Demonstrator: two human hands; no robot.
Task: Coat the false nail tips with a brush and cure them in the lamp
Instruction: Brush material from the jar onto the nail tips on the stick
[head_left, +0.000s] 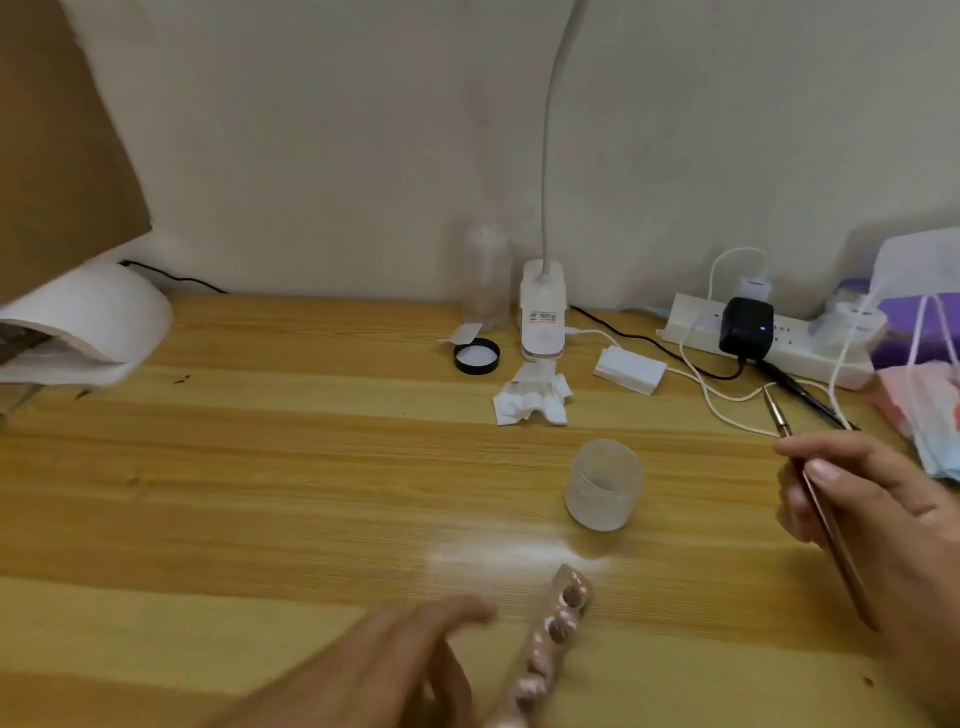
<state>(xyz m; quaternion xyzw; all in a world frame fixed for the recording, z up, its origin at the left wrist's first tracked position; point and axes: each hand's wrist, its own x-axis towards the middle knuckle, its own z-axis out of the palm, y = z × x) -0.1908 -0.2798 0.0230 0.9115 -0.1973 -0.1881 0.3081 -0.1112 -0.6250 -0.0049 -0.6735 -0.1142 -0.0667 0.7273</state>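
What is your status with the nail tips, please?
Right hand grips brush. Left hand blurred beside nail strip, grip unclear. Curing lamp far left; open jar near strip.

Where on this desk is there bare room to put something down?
The widest bare wood lies on the left, between the curing lamp, the black lid and the left hand. A smaller patch sits between the frosted jar and the right hand. The back right is crowded with the power strip, charger and tissue.

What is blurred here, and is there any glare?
Head view: the left hand and the strip of false nail tips are motion-blurred, the white curing lamp at left smeared; a bright glare patch lies on the wooden desk beside the frosted plastic jar.
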